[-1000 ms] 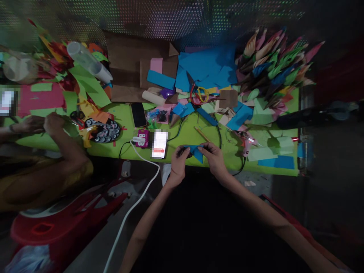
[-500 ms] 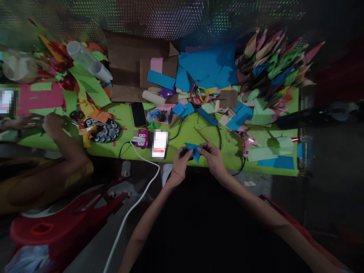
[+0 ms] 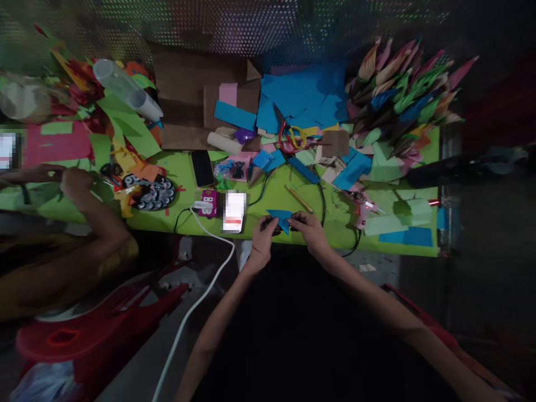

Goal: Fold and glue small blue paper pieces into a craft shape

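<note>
Between my two hands is a small folded piece of blue paper (image 3: 282,219), held just above the front edge of the green-covered table (image 3: 268,195). My left hand (image 3: 263,237) pinches its left side. On the right side, my right hand (image 3: 309,230) grips the paper between thumb and fingers. A yellow pencil (image 3: 298,199) lies a little beyond my hands. Left of them rests a phone with a lit, blurred-out screen (image 3: 233,212). To the right lies a pink glue gun (image 3: 365,212), its small light glowing.
Scissors (image 3: 288,137) lie by blue sheets (image 3: 304,100) and paper scraps. Paper cones (image 3: 402,100) crowd the back right. A dark phone (image 3: 202,168) and purple power adapter (image 3: 208,203) with a white cable stand left. A co-worker's hand (image 3: 76,184) works at far left.
The blue paper has turned slightly in my fingers, its top edge now lying flatter. Both hands keep hold of it. The view has shifted a little.
</note>
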